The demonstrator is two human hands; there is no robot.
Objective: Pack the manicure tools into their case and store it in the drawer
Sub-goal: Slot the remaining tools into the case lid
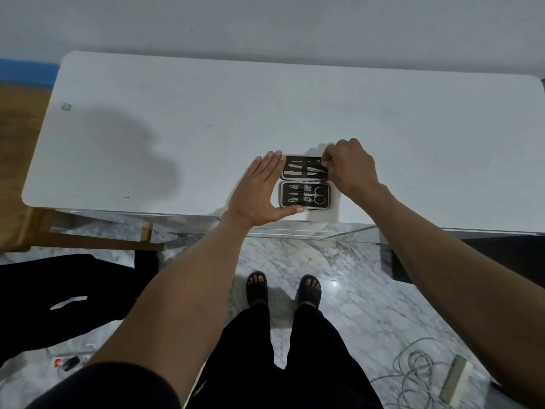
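Observation:
A small black manicure case [304, 182] lies open on the white table [206, 128] near its front edge. Metal tools sit in both halves, with small scissors [319, 195] in the near half. My left hand [261, 191] lies flat with straight fingers against the case's left side, the thumb along its near edge. My right hand [349, 165] is over the right end of the far half, and its fingertips pinch a thin metal tool [315, 164] there.
A drawer front [295, 228] shows under the table's front edge. A wooden chair [26, 225] stands at the left. Coiled cable and a power strip [454, 377] lie on the marble floor at right. My sandalled feet stand below the table.

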